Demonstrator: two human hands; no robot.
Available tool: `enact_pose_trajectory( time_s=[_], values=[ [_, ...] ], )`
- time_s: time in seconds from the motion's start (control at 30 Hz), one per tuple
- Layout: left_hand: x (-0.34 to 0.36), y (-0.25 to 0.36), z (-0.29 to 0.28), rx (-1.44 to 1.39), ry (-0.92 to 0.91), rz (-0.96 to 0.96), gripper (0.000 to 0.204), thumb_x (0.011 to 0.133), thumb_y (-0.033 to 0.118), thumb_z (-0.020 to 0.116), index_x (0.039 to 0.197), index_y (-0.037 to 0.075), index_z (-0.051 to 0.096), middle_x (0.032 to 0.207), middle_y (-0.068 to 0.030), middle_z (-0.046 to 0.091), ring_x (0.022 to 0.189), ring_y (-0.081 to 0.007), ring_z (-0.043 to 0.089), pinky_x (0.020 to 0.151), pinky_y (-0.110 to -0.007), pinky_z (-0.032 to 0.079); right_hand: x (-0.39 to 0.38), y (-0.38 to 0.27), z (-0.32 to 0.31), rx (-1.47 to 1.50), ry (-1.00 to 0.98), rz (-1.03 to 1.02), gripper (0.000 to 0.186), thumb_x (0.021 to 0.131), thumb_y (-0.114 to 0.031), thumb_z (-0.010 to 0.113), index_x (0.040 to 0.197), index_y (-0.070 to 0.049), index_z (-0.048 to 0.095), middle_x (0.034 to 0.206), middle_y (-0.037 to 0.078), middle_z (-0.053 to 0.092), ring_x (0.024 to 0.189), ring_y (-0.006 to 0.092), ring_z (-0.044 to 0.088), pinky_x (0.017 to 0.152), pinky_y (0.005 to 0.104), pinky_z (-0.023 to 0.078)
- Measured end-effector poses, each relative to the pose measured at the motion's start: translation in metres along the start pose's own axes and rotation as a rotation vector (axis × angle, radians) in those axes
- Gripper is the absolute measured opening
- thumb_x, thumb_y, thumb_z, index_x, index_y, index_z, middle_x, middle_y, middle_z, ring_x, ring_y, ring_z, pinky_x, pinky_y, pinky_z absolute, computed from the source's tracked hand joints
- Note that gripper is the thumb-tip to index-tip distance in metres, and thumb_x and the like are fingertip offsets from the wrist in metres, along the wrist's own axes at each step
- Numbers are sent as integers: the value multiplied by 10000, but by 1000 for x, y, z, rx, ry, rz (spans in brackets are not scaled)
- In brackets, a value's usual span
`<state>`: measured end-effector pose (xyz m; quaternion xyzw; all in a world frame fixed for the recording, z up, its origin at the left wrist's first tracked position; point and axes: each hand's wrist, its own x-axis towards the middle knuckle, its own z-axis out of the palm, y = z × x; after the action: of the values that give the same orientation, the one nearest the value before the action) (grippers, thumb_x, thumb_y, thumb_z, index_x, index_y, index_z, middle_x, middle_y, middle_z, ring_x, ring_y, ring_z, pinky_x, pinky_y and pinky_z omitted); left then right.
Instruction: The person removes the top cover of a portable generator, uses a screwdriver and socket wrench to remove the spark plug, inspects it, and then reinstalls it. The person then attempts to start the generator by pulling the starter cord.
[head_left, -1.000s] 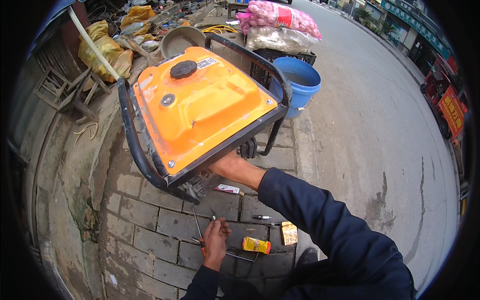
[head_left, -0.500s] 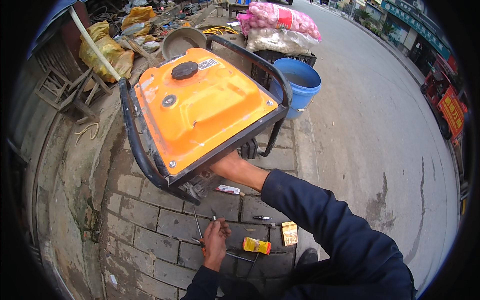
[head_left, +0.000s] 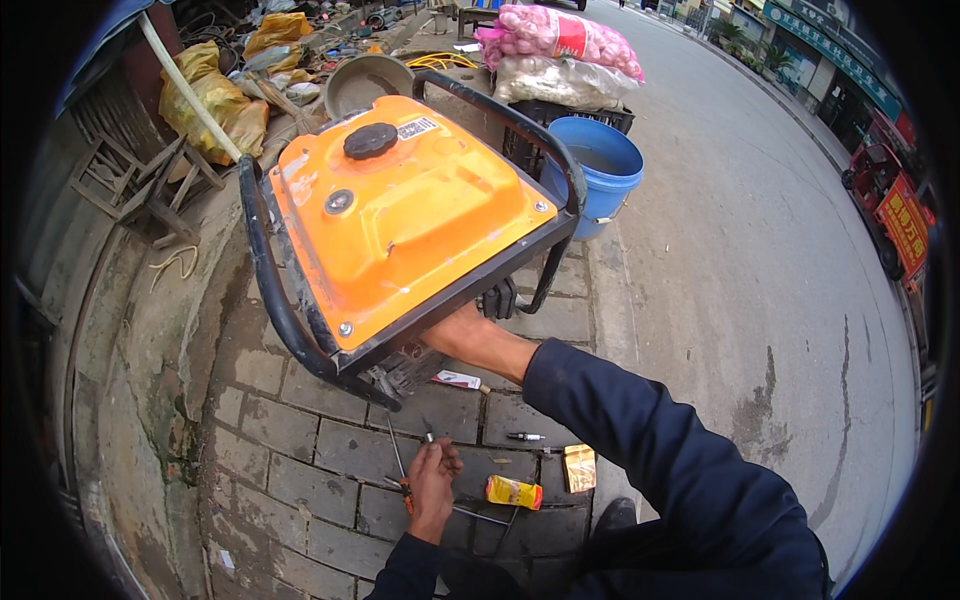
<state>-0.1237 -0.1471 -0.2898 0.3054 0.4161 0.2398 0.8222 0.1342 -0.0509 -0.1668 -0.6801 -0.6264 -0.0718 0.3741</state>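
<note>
An orange-topped portable generator (head_left: 420,215) in a black tube frame stands before me on the paving. My right hand (head_left: 462,332) reaches in under its near edge; the fingers are hidden behind the frame. My left hand (head_left: 432,482), lower down, has its fingers closed round a small metal cylinder (head_left: 428,437), whose silvery end sticks up. Beside that hand lies a screwdriver (head_left: 396,450) with an orange handle, partly covered. A spark plug (head_left: 525,436) lies on the bricks to the right, near a yellow-and-red packet (head_left: 513,491) and a gold-coloured box (head_left: 579,467).
A white-and-red small box (head_left: 458,380) lies below the generator. Behind it stand a blue bucket (head_left: 598,170), a round basin (head_left: 367,85) and stacked sacks (head_left: 560,45). A wooden stool (head_left: 140,185) is at left; the road (head_left: 740,250) runs along the right.
</note>
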Motion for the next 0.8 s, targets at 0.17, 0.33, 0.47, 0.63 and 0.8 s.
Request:
enact_pose_trajectory(
  time_s=[0.17,0.33,0.47,0.63,0.8],
  values=[
    [1,-2,0,9,13,-4,260,1094,232,510,1180,28,647,944,-45,666,795,-156,638,724,-316,522,3,-7,-7,63,-161,130,424,995,-262,558,1387,-104,590,1465,168,564,1374,370,488,1162,480,363],
    [0,0,3,25,19,-3,264,1096,234,507,1179,26,646,944,-47,665,796,-156,638,725,-316,521,4,-8,-7,57,-139,134,421,984,-267,579,1370,-100,604,1443,171,581,1360,378,499,1156,486,365],
    [-1,0,2,20,14,-1,267,1097,238,507,1180,26,646,945,-48,667,793,-155,638,725,-314,521,3,-7,-6,41,-143,138,414,978,-260,590,1359,-97,613,1435,174,587,1356,383,501,1149,487,372],
    [-1,-1,0,11,1,21,268,1096,243,511,1181,29,647,946,-48,670,788,-153,638,725,-310,519,4,-11,-12,54,-201,190,413,982,-269,585,1360,-104,614,1434,174,587,1354,388,502,1148,489,372],
    [0,2,3,11,-12,20,268,1095,248,513,1182,34,649,942,-38,658,788,-146,636,721,-303,512,4,-9,-6,-5,-50,124,387,965,-275,599,1309,-101,638,1365,175,620,1295,392,538,1102,490,406]
  ],
)
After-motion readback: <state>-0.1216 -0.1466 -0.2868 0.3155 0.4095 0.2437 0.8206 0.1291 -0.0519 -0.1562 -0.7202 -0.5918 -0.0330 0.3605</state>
